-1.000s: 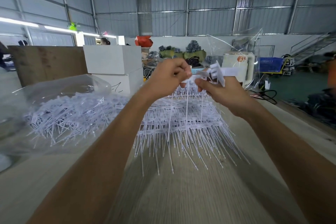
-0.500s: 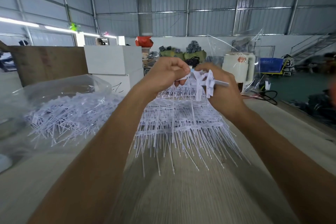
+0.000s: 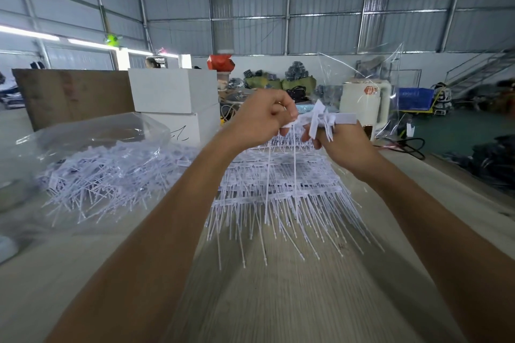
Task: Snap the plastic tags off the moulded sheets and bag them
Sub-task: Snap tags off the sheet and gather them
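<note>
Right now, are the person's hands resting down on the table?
No, both the left hand and the right hand are raised above the stacked moulded sheets, holding white tags between them.

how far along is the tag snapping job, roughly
Done: a heap of loose tags lies in the clear bag. In hand: the left hand and right hand grip a piece of moulded sheet between them. Left: a stack of uncut sheets on the table, so plenty remains.

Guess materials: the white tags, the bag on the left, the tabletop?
White tags: likely moulded plastic, matte; thin tails that bend and splay.
Bag: clear, glossy plastic film; creased, with glare, and loose tags show through it.
Tabletop: looks like pale wood or wood-grain laminate; fine lengthwise streaks, dull sheen. Cannot tell which.
</note>
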Demonstrator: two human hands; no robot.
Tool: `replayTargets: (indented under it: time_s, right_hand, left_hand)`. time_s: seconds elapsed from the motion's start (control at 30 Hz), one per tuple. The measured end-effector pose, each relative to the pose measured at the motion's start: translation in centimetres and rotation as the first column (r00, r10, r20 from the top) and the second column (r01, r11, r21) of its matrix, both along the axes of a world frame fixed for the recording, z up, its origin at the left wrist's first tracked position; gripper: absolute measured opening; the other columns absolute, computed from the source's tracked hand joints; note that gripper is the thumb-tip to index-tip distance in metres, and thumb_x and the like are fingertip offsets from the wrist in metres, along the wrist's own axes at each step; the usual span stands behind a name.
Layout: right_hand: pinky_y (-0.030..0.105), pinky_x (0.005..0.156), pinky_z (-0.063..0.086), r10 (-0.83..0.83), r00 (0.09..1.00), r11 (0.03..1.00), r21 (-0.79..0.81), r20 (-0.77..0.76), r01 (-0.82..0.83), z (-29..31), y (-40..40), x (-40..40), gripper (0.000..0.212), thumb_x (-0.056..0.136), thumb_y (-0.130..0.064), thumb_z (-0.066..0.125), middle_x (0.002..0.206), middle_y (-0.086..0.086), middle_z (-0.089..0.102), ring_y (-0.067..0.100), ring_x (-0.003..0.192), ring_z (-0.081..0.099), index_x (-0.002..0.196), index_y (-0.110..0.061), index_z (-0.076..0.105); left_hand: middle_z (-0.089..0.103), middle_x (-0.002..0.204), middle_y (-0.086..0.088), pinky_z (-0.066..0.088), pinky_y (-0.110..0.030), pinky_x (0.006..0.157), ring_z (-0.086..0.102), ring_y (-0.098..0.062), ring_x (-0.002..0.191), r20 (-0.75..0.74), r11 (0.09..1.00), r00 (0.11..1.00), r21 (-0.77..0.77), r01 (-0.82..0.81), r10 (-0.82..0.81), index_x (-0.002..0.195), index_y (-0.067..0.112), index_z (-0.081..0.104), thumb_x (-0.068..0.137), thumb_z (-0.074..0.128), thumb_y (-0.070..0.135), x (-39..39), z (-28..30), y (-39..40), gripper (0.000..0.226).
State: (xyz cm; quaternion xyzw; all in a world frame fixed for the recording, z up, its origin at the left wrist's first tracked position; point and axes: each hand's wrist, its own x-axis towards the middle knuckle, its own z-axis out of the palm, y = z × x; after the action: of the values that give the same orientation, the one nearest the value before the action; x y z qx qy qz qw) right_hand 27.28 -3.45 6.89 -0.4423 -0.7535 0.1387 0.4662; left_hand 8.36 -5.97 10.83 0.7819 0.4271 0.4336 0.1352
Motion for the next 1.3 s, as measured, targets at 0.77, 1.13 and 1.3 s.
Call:
replayTargets:
  time_s: [0.77, 1.13, 1.3]
  right_hand:
    - [0.03, 0.057, 0.049, 0.103, 0.922, 0.932, -0.288, -0.372, -0.221, -0.1, -0.2, 0.3, 0.032, 0.103, -0.039, 0.054, 0.068, 0.0, 0.053, 0.014, 0.059, 0.049, 0.083, -0.016, 0.067]
    - [0.021, 0.042, 0.021, 0.23, 0.89, 0.883, -0.3, -0.394, -0.361, -0.1, -0.7, 0.1, 0.022, 0.094, -0.03, 0.071, 0.059, -0.01, 0.034, 0.007, 0.048, 0.023, 0.108, -0.013, 0.067]
    - [0.02, 0.04, 0.019, 0.249, 0.831, 0.868, -0.265, -0.497, -0.419, 0.1, -0.8, -0.2, 0.01, 0.099, -0.023, 0.063, 0.065, -0.003, 0.041, 0.006, 0.045, 0.025, 0.091, -0.017, 0.063]
  left_hand:
    - [0.066, 0.119, -0.008, 0.056, -0.051, 0.083, 0.066, -0.03, 0.098, -0.33, 0.999, 0.944, -0.019, -0.032, 0.023, 0.121, 0.018, 0.068, 0.096, 0.05, -0.009, 0.7, 0.3, -1.2, 0.041]
    - [0.074, 0.087, -0.007, 0.057, -0.047, 0.085, 0.07, -0.028, 0.085, -0.075, 1.0, 0.997, -0.001, 0.026, -0.026, 0.116, 0.009, 0.06, 0.085, 0.072, -0.006, 0.0, -0.1, -0.8, 0.036]
    - [0.076, 0.083, 0.002, 0.056, -0.049, 0.084, 0.072, -0.023, 0.087, -0.031, 0.998, 1.0, 0.066, -0.005, 0.007, 0.106, 0.011, 0.062, 0.089, 0.073, 0.007, 0.5, -0.4, -0.2, 0.021]
